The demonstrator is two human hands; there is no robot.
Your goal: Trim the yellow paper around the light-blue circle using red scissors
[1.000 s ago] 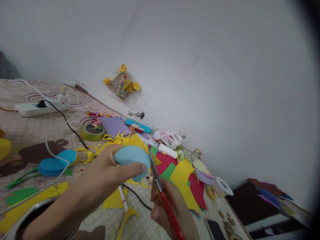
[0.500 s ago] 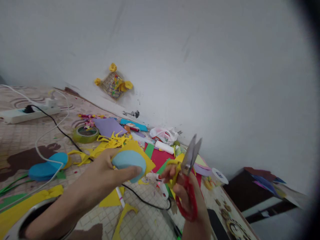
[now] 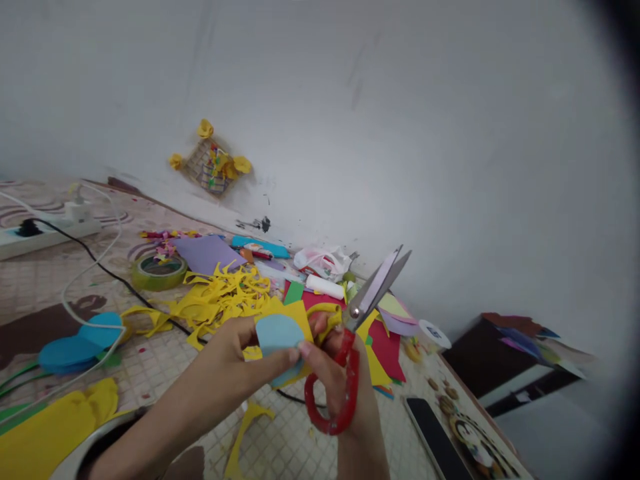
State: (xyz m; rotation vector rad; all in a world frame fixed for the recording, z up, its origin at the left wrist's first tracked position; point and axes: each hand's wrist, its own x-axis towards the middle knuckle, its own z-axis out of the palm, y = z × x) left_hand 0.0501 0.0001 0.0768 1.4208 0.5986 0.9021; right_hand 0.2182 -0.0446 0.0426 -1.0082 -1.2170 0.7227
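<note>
A light blue rounded paper [image 3: 281, 335] lies on a yellow paper [image 3: 299, 312], and my left hand [image 3: 245, 357] pinches both, thumb on the blue piece. My right hand [image 3: 335, 360] holds scissors [image 3: 354, 313] with one yellow and one red handle. Their blades point up and to the right, slightly apart, away from the papers. The tip of my right thumb touches the right edge of the blue piece. Both hands are above the table, side by side.
Yellow scraps [image 3: 225, 293], a tape roll [image 3: 159, 272], purple paper [image 3: 207, 253] and red paper [image 3: 387, 347] lie behind the hands. Blue paper circles [image 3: 75, 347], a power strip [image 3: 50, 240] and cables are at left; a phone [image 3: 435, 437] lies at right.
My right hand has moved left with the scissors, up against the papers, and its thumb now touches them. My left hand has moved slightly right. The whole view has shifted a little.
</note>
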